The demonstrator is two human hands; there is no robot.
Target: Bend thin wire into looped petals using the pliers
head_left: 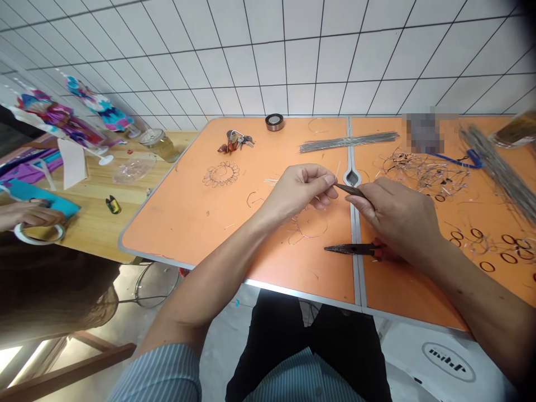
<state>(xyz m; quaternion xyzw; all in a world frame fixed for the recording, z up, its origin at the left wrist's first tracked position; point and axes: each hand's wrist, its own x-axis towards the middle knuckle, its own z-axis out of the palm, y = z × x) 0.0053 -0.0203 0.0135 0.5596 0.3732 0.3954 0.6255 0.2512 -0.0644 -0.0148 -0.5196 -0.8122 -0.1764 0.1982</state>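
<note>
My left hand (pixel 307 187) is closed in a pinch on a thin wire (pixel 338 166), one end of which sticks up past the fingertips. My right hand (pixel 396 212) grips slim dark-jawed pliers (pixel 350 190), their tip meeting the wire at my left fingers. The pliers' handles are hidden in my palm. A second tool, needle-nose pliers (pixel 349 249), lies below, partly covered by my right hand. Under my hands on the table is a looped wire ring (pixel 310 223). A flower-like wire ring (pixel 221 174) lies further left.
On the orange table (pixel 176 223) are a tape roll (pixel 274 122), keys (pixel 237 141), straight wires (pixel 347 142), tangled wire (pixel 435 173) and several dark rings (pixel 508 258). At left, another person's hand (pixel 29 215) is beside white tape (pixel 39 234) and a glass jar (pixel 159 145).
</note>
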